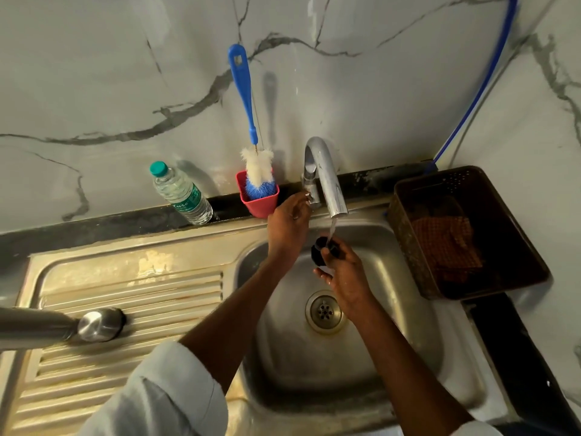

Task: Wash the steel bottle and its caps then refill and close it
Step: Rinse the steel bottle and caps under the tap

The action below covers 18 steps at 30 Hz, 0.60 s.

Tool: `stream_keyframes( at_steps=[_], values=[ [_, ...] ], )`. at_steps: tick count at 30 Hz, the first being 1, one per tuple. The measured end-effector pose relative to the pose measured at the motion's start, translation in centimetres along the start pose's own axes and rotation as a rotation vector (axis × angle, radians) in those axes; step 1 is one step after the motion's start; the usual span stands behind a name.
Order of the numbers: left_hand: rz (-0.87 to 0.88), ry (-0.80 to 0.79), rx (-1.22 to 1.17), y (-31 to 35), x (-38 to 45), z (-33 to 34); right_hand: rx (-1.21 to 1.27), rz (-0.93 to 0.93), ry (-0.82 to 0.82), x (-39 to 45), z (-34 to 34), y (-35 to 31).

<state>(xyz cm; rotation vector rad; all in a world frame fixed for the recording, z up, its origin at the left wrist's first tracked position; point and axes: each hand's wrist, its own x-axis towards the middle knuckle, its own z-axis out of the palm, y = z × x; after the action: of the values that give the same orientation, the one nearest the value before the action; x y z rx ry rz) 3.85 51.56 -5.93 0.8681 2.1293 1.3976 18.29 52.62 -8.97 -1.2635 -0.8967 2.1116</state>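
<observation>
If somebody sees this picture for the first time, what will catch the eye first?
Water runs from the chrome tap onto a black cap that the right hand holds over the sink. The left hand touches the tap's handle. A blue bottle brush stands in a red cup behind.

The steel bottle (47, 328), lying on the drainboard left of the sink (283, 357), is cut off by the frame's left edge — only its neck end shows. Above the sink, the right hand (345, 278) covers much of the black cap (320, 254). The left hand (289, 225) hides the tap handle (309, 196) — its grip can't be judged.
</observation>
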Motion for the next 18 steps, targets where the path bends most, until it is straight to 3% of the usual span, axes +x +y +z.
stream_keyframes(
  at_steps=[6,11,14,18],
  values=[
    [-0.018,0.031,0.299,-5.2,-5.0,-5.7,0.38,0.383,-0.028,0.4,0.5,0.2],
    [0.121,-0.055,0.676,-10.9,-8.7,-12.0,0.321,0.32,-0.056,0.3,0.3,0.8],
    [0.172,-0.144,0.725,-13.1,-10.6,-12.8,0.465,0.318,-0.049,0.5,-0.5,1.2],
    [0.146,-0.144,0.727,-12.8,-10.8,-12.7,0.468,0.286,-0.13,1.1,-1.2,1.8]
  ],
)
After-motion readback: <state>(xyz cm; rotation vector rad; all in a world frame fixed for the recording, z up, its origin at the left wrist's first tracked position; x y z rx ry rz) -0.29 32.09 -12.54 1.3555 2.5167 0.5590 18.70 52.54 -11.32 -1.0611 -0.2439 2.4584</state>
